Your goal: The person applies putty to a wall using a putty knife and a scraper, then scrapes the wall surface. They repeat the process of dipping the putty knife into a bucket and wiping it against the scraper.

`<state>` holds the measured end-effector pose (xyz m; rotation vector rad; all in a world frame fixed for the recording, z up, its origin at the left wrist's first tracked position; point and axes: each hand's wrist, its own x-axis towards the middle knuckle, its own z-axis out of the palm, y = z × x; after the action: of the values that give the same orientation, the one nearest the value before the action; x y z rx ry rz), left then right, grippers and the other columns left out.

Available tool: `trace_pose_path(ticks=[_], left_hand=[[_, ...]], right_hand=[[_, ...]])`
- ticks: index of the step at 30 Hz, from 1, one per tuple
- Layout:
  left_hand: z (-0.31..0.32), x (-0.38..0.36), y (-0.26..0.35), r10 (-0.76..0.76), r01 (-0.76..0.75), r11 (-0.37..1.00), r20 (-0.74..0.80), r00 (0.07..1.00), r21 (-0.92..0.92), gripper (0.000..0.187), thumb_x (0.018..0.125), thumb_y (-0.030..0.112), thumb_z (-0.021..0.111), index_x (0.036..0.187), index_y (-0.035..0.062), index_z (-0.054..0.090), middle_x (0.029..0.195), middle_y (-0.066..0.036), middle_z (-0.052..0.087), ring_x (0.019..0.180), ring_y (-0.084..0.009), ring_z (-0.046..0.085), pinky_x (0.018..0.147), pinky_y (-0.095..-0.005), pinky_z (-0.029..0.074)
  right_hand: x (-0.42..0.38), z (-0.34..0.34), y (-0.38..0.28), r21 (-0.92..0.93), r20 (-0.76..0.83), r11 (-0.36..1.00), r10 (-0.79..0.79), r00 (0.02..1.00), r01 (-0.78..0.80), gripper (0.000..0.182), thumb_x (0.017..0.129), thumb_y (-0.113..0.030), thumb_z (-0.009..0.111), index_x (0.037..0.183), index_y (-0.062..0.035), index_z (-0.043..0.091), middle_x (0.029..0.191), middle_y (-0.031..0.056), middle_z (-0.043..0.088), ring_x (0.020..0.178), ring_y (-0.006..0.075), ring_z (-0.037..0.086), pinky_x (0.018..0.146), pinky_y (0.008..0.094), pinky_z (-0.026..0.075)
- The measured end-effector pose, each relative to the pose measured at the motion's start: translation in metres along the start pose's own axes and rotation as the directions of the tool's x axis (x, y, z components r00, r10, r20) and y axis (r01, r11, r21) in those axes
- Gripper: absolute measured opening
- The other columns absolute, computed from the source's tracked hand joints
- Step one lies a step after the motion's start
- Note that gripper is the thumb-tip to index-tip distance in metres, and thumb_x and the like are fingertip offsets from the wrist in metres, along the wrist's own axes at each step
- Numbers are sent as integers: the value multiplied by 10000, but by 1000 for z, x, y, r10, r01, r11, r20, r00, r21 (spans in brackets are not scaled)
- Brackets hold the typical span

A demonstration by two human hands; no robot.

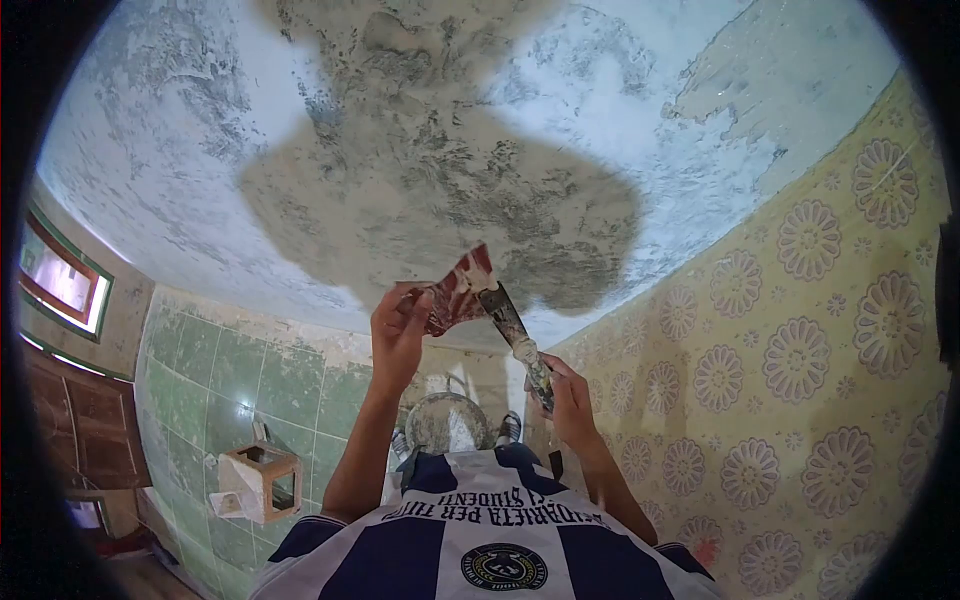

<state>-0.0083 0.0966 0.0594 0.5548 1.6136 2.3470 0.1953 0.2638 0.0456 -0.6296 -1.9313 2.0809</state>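
Note:
My left hand [398,338] pinches the edge of a flat dark red plate [450,300], which looks like a plastic spreader smeared with whitish putty. My right hand [570,402] is wrapped round the handle of a putty knife [508,318]. Dried filler cakes that handle. The knife's blade end meets the red spreader, and a lump of putty shows where they come together; the exact contact cannot be told. Both tools are held up in front of my chest, below a patchy, filler-coated surface [430,180].
A round bucket [445,425] stands on the floor between my feet. At the left are green tiles [235,365], a box-like stand [262,478], a window [62,278] and brown shutters [85,420]. A flower-patterned yellow wall [745,370] rises at the right.

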Motion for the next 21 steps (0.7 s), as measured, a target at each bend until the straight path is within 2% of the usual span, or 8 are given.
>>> trace_pose_path(ticks=[2, 5, 9, 11, 14, 17, 19, 21], left_hand=[[3, -5, 1, 48, -50, 995, 33, 998, 82, 166, 995, 16, 585, 1150, -18, 634, 955, -32, 675, 863, -70, 600, 755, -209, 459], [-2, -7, -3, 118, -138, 961, 95, 988, 239, 165, 991, -2, 573, 1142, -13, 636, 984, -36, 674, 867, -71, 602, 751, -213, 466], [-7, -10, -13, 81, -104, 971, 115, 990, 214, 165, 990, -13, 557, 1140, -12, 628, 1011, -47, 673, 866, -68, 603, 729, -221, 484], [-6, -12, -18, -14, 12, 998, 29, 999, 66, 154, 993, 11, 568, 1136, -16, 617, 1014, -52, 672, 861, -69, 607, 707, -230, 506], [-6, -16, -21, -116, 116, 992, -4, 993, 57, 176, 1015, 115, 576, 1139, -5, 610, 1004, -44, 668, 842, -77, 627, 655, -241, 540], [-11, -21, -31, -154, 152, 986, 22, 988, 62, 192, 1024, 169, 575, 1126, 10, 611, 990, -35, 671, 824, -87, 645, 626, -254, 559], [-10, -20, -34, -168, 166, 984, 30, 985, 65, 194, 1028, 186, 572, 1116, 18, 612, 980, -32, 673, 809, -93, 656, 610, -262, 568], [-6, -23, -32, -195, 195, 980, -9, 981, 49, 182, 1023, 191, 583, 1097, 28, 614, 959, -29, 677, 777, -102, 667, 612, -271, 582]], right_hand=[[0, 3, -6, 8, 7, 1000, -11, 1000, 11, 455, 1023, -182, 315, 1376, 27, 511, 877, 51, 634, 610, 58, 490, 519, 219, 399], [4, 6, -13, 51, 21, 999, 15, 1000, -16, 457, 1018, -183, 322, 1374, 34, 511, 890, 61, 642, 615, 63, 486, 522, 231, 401], [9, 2, -15, 242, 65, 970, -55, 996, 37, 491, 996, -228, 397, 1389, 57, 476, 962, 110, 643, 685, 122, 551, 579, 270, 459], [10, -5, -21, 354, 53, 931, -115, 992, 89, 514, 989, -252, 432, 1396, 61, 463, 1004, 132, 640, 737, 150, 581, 625, 289, 488], [8, -26, -27, 596, 142, 798, -220, 965, 94, 556, 991, -220, 498, 1453, 74, 402, 1265, 165, 602, 1097, 213, 597, 952, 369, 475], [5, -41, -63, 555, -49, 802, -233, 971, 221, 602, 966, -253, 599, 1447, 45, 394, 1228, 168, 593, 1047, 236, 615, 876, 373, 523], [17, -65, -64, 592, -108, 758, -263, 959, 274, 630, 965, -176, 623, 1485, 41, 341, 1271, 145, 580, 1106, 245, 615, 915, 396, 525], [28, -86, -73, 358, -388, 808, -327, 862, 468, 605, 954, -97, 652, 1471, 54, 378, 1262, 124, 584, 1099, 212, 607, 895, 371, 537]])
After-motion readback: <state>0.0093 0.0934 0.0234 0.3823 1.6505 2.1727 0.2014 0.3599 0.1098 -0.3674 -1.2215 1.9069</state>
